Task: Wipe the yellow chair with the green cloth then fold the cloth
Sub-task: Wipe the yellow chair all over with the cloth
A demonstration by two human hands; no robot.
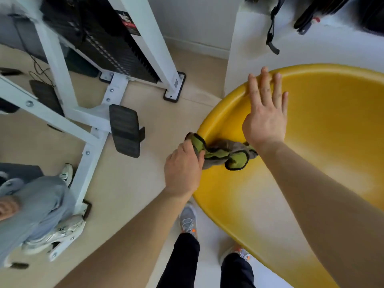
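Note:
The yellow chair point(324, 129) is a rounded plastic shell that fills the right half of the view. The green cloth point(226, 155), green and grey with a dark border, lies bunched over the chair's left rim. My left hand point(184, 169) is shut on the cloth's left end at the outer side of the rim. My right hand point(267, 113) rests flat with fingers spread on the chair's upper rim, just above the cloth, holding nothing.
A white metal exercise frame point(89, 123) with black foot pads and a black weight stack stands on the beige floor at left. Another person's legs and pale shoes point(52, 233) are at lower left. A white wall stands behind the chair. My own shoes show below.

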